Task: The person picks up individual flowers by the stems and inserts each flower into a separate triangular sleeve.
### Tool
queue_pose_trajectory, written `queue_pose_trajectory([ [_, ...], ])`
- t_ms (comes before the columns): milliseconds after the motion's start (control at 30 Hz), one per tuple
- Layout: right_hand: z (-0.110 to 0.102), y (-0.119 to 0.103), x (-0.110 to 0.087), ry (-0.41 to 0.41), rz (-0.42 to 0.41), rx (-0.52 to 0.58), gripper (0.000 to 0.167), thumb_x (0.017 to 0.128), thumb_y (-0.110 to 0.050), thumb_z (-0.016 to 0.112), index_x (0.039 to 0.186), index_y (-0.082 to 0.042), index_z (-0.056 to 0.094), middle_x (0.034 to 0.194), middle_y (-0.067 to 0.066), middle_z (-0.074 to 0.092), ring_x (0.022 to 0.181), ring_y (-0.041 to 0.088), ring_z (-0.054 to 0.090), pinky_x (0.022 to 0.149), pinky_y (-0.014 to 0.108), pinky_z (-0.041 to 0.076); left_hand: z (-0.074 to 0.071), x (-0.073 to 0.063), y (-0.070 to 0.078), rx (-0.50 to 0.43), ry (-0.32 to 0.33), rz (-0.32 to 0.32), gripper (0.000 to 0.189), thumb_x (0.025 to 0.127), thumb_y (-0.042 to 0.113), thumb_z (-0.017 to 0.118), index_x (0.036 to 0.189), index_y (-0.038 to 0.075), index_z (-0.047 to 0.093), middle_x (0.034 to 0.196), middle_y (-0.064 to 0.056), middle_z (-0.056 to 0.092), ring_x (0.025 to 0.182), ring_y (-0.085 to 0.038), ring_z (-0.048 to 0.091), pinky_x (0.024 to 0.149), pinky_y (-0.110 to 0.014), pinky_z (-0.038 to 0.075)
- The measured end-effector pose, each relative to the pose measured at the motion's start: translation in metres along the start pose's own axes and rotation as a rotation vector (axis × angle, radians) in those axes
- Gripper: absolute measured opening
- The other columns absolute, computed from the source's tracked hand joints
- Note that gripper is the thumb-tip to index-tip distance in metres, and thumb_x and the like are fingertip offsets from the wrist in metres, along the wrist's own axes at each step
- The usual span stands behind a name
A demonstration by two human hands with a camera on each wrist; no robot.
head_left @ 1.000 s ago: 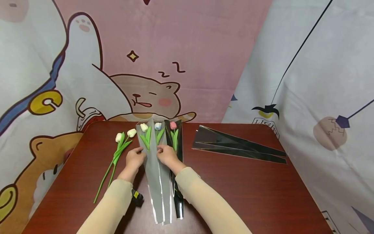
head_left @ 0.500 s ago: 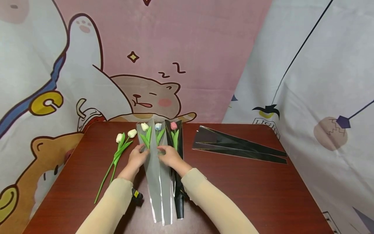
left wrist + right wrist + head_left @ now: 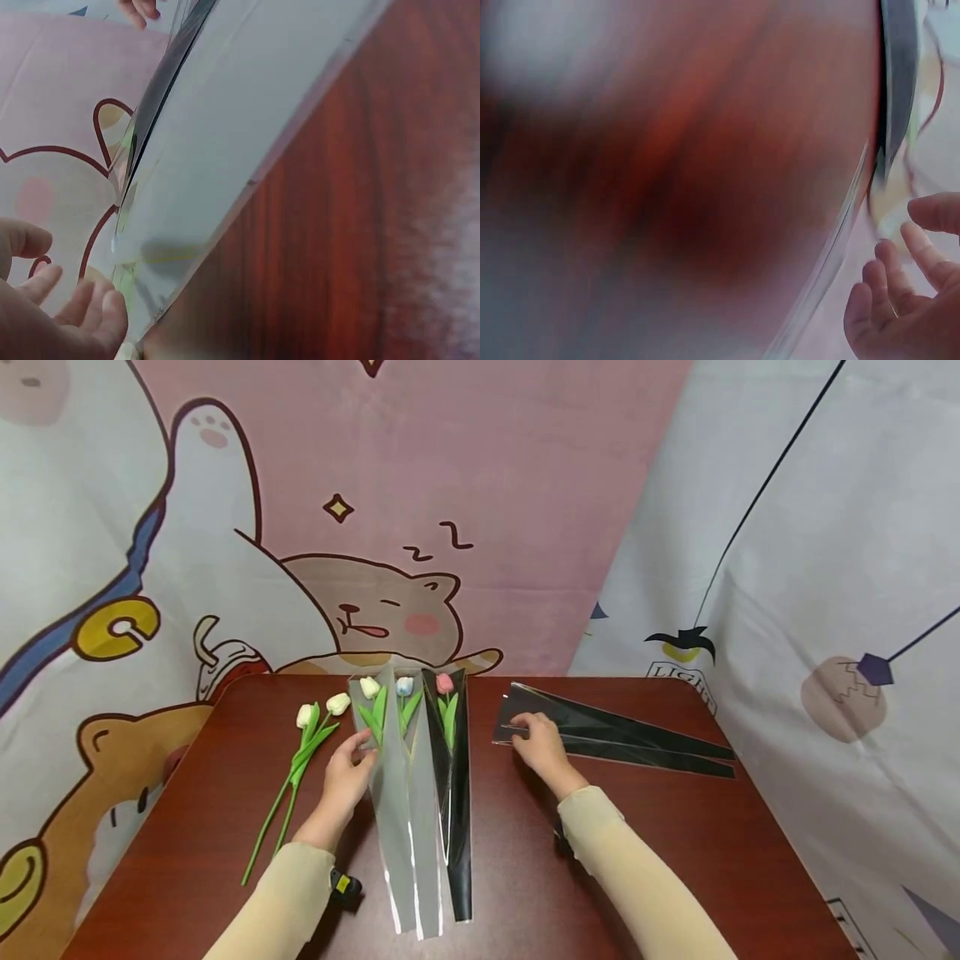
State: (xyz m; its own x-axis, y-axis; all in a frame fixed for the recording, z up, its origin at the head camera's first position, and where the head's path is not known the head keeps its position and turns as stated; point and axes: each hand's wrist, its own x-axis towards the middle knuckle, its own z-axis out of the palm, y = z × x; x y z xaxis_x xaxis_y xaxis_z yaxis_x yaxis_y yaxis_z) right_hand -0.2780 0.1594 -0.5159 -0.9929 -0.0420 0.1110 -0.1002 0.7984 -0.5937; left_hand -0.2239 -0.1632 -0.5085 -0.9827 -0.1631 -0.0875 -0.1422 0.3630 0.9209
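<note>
Three wrapped tulips lie side by side on the table: a white tulip [image 3: 369, 687] and a pale blue tulip [image 3: 405, 686] in grey-looking clear sleeves [image 3: 392, 810], and a pink tulip [image 3: 445, 683] in a black sleeve [image 3: 461, 835]. My left hand [image 3: 347, 781] is at the left edge of the white tulip's sleeve, fingers loosely bent with nothing between them; contact is unclear. My right hand [image 3: 542, 750] hovers over or touches the wide end of the flat black sleeves [image 3: 622, 731] at the right. In the right wrist view its fingers [image 3: 889, 281] are spread and hold nothing.
Two loose white tulips [image 3: 298, 760] with crossed green stems lie left of my left hand. A brown wooden table [image 3: 637, 868] carries everything. Behind it hangs a cartoon-printed cloth [image 3: 525, 527], right at the table's far edge.
My right hand has left the wrapped tulips and moved right to the flat black sleeves. My left hand has stayed beside the white tulip's sleeve. The wrapped tulips lie nearly as before.
</note>
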Motion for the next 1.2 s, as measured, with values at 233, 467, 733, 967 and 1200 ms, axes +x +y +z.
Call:
queue_pose_trajectory([
  [233,-0.047,0.057,0.007,-0.036,0.131,-0.190,0.059,0.092,-0.033,0.060,0.141,-0.007,0.041,0.145,0.022,0.034,0.130,0.044,0.031,0.099,0.063,0.032,0.014,-0.011,0.010,-0.038,-0.008,0.113,0.040,0.092,0.006,0.056,0.132,0.006,0.053,0.124,-0.017,0.058,0.110,-0.029,0.058,0.075,-0.022,0.046],
  [467,-0.056,0.083,0.010,-0.150,0.151,-0.259,0.067,0.093,-0.039,0.057,0.145,-0.005,0.033,0.152,0.022,0.024,0.137,0.045,0.023,0.105,0.066,0.023,0.052,-0.017,0.028,-0.037,-0.116,0.213,0.042,0.089,0.000,0.057,0.130,-0.001,0.052,0.120,-0.021,0.060,0.107,-0.034,0.060,0.080,-0.027,0.050],
  [733,-0.038,0.074,0.019,-0.197,0.051,-0.267,0.066,0.092,-0.041,0.058,0.145,-0.009,0.036,0.153,0.018,0.025,0.138,0.041,0.024,0.107,0.065,0.017,0.107,-0.021,0.052,0.007,-0.307,0.254,0.045,0.092,0.006,0.056,0.135,-0.001,0.047,0.128,-0.019,0.057,0.111,-0.032,0.058,0.085,-0.040,0.052],
  [967,-0.021,0.061,0.026,-0.212,0.018,-0.340,0.066,0.092,-0.044,0.057,0.145,-0.012,0.037,0.154,0.015,0.027,0.140,0.038,0.025,0.108,0.064,0.019,0.148,-0.012,0.057,-0.138,-0.408,0.068,0.052,0.094,0.013,0.054,0.142,-0.001,0.038,0.141,-0.020,0.045,0.127,-0.033,0.046,0.095,-0.043,0.048],
  [1200,-0.019,0.056,0.022,-0.215,0.001,-0.367,0.062,0.092,-0.042,0.058,0.143,-0.012,0.041,0.152,0.013,0.031,0.139,0.035,0.028,0.108,0.061,0.022,0.167,-0.007,0.053,-0.321,-0.409,-0.046,0.055,0.094,0.010,0.051,0.144,-0.003,0.032,0.145,-0.023,0.039,0.130,-0.034,0.044,0.099,-0.047,0.044],
])
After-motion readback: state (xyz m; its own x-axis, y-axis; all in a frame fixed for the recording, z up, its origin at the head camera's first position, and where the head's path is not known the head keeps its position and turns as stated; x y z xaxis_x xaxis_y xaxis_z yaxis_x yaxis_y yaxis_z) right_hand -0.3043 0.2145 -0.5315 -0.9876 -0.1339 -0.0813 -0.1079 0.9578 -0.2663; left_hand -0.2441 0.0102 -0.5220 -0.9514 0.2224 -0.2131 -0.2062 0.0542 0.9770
